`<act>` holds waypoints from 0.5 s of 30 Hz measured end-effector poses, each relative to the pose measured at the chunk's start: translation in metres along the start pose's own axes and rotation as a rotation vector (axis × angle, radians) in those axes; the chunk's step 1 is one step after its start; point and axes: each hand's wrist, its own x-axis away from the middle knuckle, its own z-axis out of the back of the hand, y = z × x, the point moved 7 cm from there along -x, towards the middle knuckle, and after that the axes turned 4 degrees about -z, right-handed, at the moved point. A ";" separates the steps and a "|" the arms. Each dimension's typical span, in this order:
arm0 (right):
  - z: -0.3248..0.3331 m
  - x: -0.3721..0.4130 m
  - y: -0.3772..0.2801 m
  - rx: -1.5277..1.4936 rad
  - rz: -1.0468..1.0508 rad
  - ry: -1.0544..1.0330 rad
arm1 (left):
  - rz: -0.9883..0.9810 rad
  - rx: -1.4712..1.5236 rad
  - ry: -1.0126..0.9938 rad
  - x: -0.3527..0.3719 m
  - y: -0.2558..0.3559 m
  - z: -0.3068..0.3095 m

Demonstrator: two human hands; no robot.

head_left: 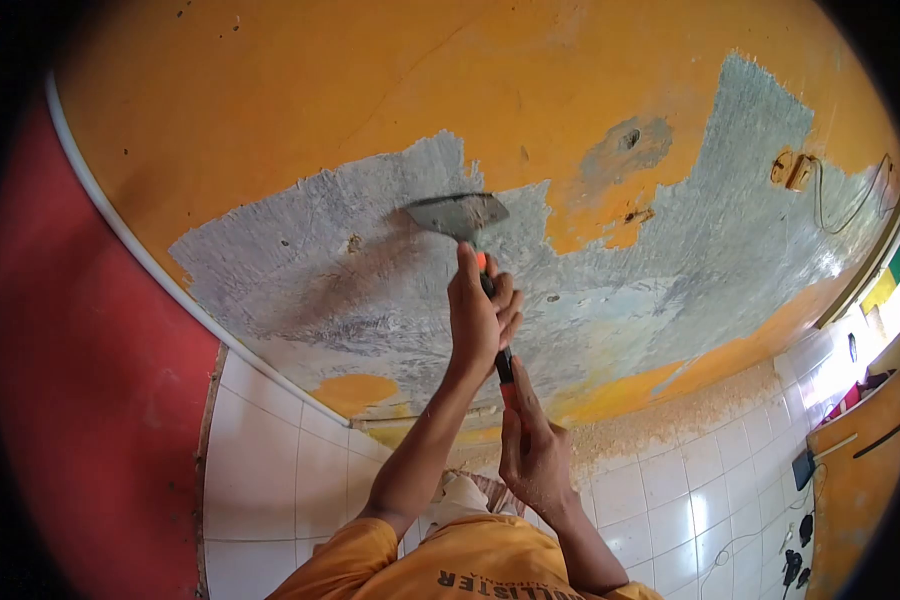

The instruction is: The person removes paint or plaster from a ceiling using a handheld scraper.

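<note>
A wide-bladed scraper (457, 214) with a black and orange handle meets the wall, its blade edge along the border between orange paint (300, 100) and a large bare grey patch (370, 250). My left hand (482, 308) is wrapped round the upper handle, just below the blade. Lower down, my right hand (537, 448) grips the handle's end. Jagged paint edges run beside the blade on both sides. A smaller strip of orange paint (595, 215) stands to the right of it.
A wall socket with a loose cable (799, 173) is at the right. A white pipe (135, 245) runs along the corner by the red wall (90, 380). Paint debris (670, 425) lies along the wall's foot on white tiles (255, 490). Cables and small black items (792, 567) lie lower right.
</note>
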 end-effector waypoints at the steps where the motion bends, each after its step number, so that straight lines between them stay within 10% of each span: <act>1: 0.002 -0.003 -0.002 -0.011 0.027 0.025 | 0.016 -0.010 0.012 0.001 -0.003 0.001; 15: 0.014 -0.015 -0.030 0.002 0.070 0.019 | -0.007 -0.012 0.002 -0.008 0.024 -0.020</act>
